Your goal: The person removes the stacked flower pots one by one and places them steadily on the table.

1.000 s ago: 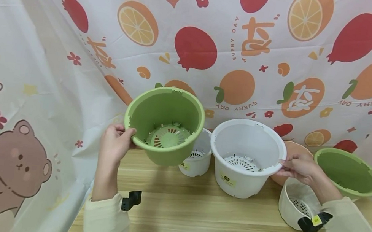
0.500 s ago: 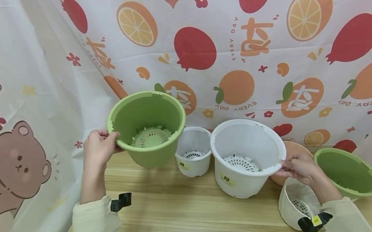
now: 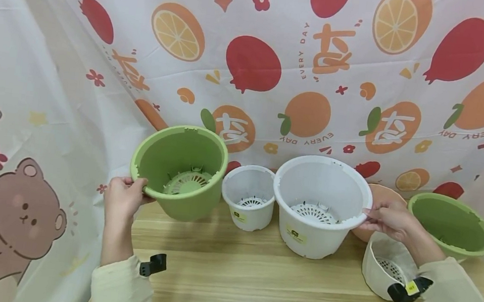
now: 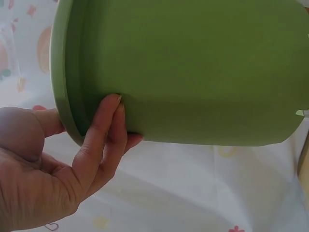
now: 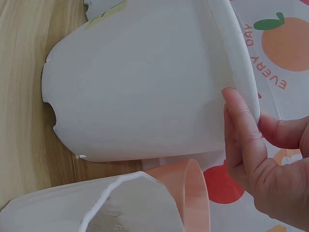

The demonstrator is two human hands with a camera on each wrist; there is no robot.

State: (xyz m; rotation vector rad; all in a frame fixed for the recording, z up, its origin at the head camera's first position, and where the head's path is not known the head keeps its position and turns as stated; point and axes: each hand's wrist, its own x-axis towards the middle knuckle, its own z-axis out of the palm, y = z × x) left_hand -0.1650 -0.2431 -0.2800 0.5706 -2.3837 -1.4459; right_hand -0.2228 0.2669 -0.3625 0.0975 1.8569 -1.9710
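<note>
My left hand (image 3: 124,198) pinches the near-left rim of a green flowerpot (image 3: 191,205), thumb over the edge and fingers on the outer wall, as the left wrist view shows. The pot tilts a little toward me and has a slotted base inside. With my right hand (image 3: 392,220) I pinch the right rim of a large white flowerpot (image 3: 314,236) standing upright on the table; in the right wrist view its notched base (image 5: 50,108) meets the wood. Between these two pots sits a smaller white flowerpot (image 3: 249,216) with a yellow label.
Behind my right hand is a peach pot (image 3: 387,195). In front of it a cream pot (image 3: 374,266) leans under my right forearm, and another green pot (image 3: 453,225) stands at the far right. A fruit-print curtain (image 3: 257,18) hangs behind the wooden table (image 3: 262,288).
My left hand has carried the green flowerpot leftward and down, uncovering the small white pot behind it. My right hand and the large white flowerpot have stayed in place.
</note>
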